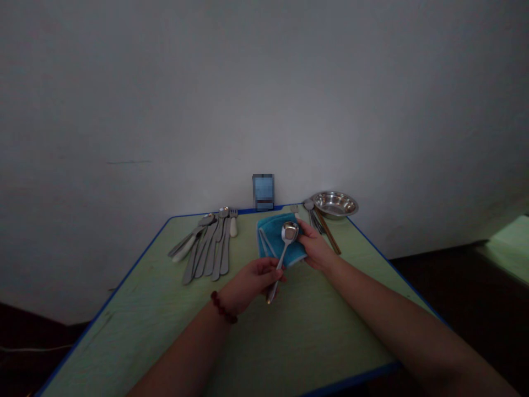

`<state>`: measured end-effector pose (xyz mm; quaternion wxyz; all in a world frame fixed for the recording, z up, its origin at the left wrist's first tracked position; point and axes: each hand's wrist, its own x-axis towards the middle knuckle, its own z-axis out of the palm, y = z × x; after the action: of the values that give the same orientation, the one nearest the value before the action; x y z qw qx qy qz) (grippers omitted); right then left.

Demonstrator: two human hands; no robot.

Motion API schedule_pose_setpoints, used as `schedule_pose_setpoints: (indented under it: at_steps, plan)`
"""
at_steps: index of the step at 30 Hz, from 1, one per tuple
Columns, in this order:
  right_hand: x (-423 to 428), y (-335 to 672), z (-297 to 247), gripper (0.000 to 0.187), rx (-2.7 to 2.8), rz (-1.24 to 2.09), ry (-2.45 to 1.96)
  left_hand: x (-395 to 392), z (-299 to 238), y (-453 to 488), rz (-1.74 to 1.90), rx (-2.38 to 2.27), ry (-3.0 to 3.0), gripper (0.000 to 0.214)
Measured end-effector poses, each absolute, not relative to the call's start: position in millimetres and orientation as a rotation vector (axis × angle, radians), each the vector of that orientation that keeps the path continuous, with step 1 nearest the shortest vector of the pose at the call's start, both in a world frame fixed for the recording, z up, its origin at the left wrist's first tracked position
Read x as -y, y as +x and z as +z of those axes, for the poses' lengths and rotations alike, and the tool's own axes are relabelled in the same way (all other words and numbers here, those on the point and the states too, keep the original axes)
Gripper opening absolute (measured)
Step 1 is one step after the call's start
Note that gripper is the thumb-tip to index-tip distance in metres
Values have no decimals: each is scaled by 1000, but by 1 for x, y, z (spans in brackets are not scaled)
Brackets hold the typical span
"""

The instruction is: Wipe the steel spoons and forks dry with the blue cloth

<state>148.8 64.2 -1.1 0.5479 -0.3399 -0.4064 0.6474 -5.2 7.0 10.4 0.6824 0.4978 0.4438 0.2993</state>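
Observation:
My left hand (252,284) is closed around the handle of a steel spoon (284,248), whose bowl points away from me and rests over a blue cloth (273,229). My right hand (316,245) grips the right side of that cloth, close to the spoon's bowl. A dark red bead bracelet (223,309) sits on my left wrist. Both hands hover over the middle of a pale green table (165,325) with a blue edge.
Several pieces of steel cutlery (209,245) lie in a row at the back left. A steel bowl (334,204) stands at the back right, with a few utensils (320,220) beside it. A small blurred card (263,192) leans against the grey wall.

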Motion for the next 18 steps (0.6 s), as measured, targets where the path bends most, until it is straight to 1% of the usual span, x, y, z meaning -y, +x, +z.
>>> schedule_pose_setpoints:
  at_steps: [7, 14, 18]
  plan:
    - [-64, 149, -1, 41, 946, 1545, -777, -6, 11, -6, 678, -986, 1097, 24]
    - [-62, 149, -1, 42, 931, 1582, -763, -6, 11, -5, 685, -989, 1100, 20]
    - [-61, 148, -1, 42, 916, 1606, -753, -7, 11, -5, 692, -994, 1097, 21]
